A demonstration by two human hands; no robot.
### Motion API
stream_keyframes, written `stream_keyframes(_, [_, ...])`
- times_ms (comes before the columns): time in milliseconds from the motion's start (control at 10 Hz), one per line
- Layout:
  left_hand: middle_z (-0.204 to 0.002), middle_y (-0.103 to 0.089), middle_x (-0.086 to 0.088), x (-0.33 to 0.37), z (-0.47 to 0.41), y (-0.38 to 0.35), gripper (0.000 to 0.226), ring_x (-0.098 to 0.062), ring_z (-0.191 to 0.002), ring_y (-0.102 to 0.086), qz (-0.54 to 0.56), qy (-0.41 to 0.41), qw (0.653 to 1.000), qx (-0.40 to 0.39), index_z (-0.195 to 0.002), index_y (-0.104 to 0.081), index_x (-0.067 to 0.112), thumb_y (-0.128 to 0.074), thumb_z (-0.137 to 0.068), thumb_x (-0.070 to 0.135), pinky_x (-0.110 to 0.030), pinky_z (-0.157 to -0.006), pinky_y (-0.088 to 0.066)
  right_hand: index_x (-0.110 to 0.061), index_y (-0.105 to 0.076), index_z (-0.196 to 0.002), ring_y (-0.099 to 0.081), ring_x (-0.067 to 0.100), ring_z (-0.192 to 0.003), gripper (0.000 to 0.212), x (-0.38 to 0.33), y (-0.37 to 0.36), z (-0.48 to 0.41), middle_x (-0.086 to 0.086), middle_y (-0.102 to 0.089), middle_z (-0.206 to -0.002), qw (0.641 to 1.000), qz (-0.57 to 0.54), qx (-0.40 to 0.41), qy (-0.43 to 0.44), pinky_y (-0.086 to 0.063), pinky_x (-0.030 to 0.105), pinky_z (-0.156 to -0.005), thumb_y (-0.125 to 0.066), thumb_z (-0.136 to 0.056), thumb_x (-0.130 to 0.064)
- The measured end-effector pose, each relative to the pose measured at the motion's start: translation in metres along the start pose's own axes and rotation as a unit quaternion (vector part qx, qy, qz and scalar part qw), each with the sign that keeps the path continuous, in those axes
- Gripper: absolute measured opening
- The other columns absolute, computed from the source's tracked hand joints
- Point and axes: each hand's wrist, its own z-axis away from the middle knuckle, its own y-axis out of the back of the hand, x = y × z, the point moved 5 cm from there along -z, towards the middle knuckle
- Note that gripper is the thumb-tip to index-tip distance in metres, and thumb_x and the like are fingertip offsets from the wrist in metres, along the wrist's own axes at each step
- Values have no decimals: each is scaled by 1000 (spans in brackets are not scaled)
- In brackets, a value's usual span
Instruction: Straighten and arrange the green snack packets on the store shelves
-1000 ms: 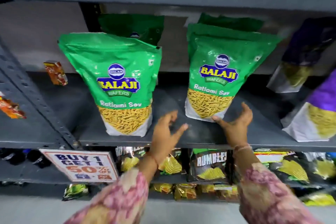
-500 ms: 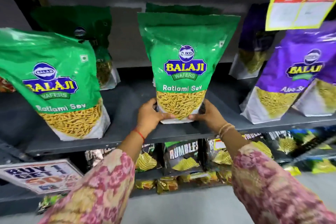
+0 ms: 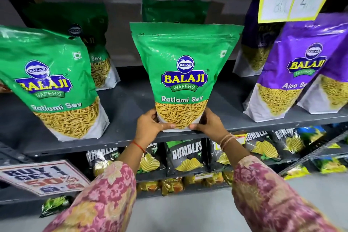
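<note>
Your left hand (image 3: pixel 150 125) and right hand (image 3: pixel 210 125) grip the bottom corners of a green snack packet (image 3: pixel 183 73), thumbs across its front. It stands upright at the shelf's (image 3: pixel 124 137) front edge, between another green packet (image 3: pixel 50 84) and a purple packet (image 3: pixel 293 73).

Bright overhead light glared off the glossy green foil packet (image 3: pixel 185 66) — behind it the shelf recess was dim, edges bowed and slightly blurred.
</note>
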Motion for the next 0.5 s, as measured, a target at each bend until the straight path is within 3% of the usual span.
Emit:
stream_keyframes(100, [-101, -66, -14, -2, -1, -1, 41, -20, -88, -62, 6, 0, 1000, 0, -86, -58, 11, -80, -54, -2, -4, -66, -49, -8, -42, -123, -52, 18, -107, 65, 2, -1, -2, 6, -58, -115, 1000, 10, -5, -19, -38, 20, -87, -76, -68, -14])
stream_keyframes(200, [-107, -64, -8, -1, 9, -1, 51, -21, -101, -62, 18, -1, 1000, -22, -103, -57, 7, -79, -57, 3, -13, -81, -52, -11, -25, -135, -43, 20, -124, 94, 4, 0, 6, 5, -46, -130, 1000, -22, 18, -11, -35, 27, -101, -81, -60, -11])
stream_keyframes(300, [-114, -63, -1, 8, 32, 19, 70, -12, -108, -59, -7, -58, 997, 59, -128, -48, 21, -75, -64, 27, -20, -93, -49, -13, -21, -138, -29, 24, -137, 110, -5, 7, 35, 11, -28, -148, 984, -59, 167, 17, -26, 45, -115, -85, -50, -24])
stream_keyframes(400, [-91, -69, 1, 68, 58, 57, 44, 5, -86, -64, -33, -197, 961, 192, -110, -56, 30, -62, -72, 51, -10, -76, -51, -31, -51, -112, -53, 23, -114, 59, -67, 4, 89, 6, -48, -129, 947, -151, 255, 126, -47, 45, -98, -78, -61, -38])
stream_keyframes(500, [-82, -61, 11, 169, 74, 88, 29, 11, -74, -56, -39, -402, 868, 289, -109, -57, 20, -55, -82, 32, -6, -71, -44, -28, -65, -85, -66, 13, -85, 46, -151, 30, 111, 7, -63, -110, 910, -284, 214, 215, -57, 24, -71, -73, -52, -60])
